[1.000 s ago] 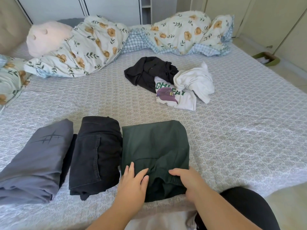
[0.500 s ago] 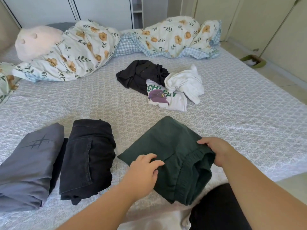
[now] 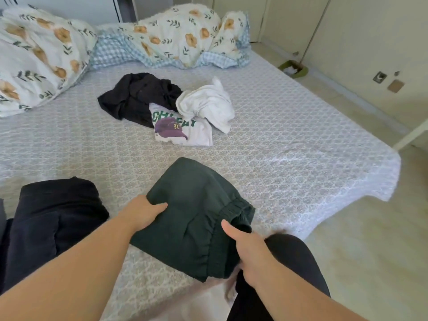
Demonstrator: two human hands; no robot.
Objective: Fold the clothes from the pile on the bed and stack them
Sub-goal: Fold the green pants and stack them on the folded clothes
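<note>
patterned bedspread (image 3: 289, 140), floral duvet (image 3: 180, 35), tiled floor (image 3: 370, 239)

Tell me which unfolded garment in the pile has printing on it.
The white tee at the pile's near edge: green lettering and a purple cap graphic. The black garment and plain white garment show none.

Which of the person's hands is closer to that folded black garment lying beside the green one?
Left. The left hand grips the green garment's near-left edge, just right of the folded black garment. The right hand holds the green garment's far side, farther away.
</note>
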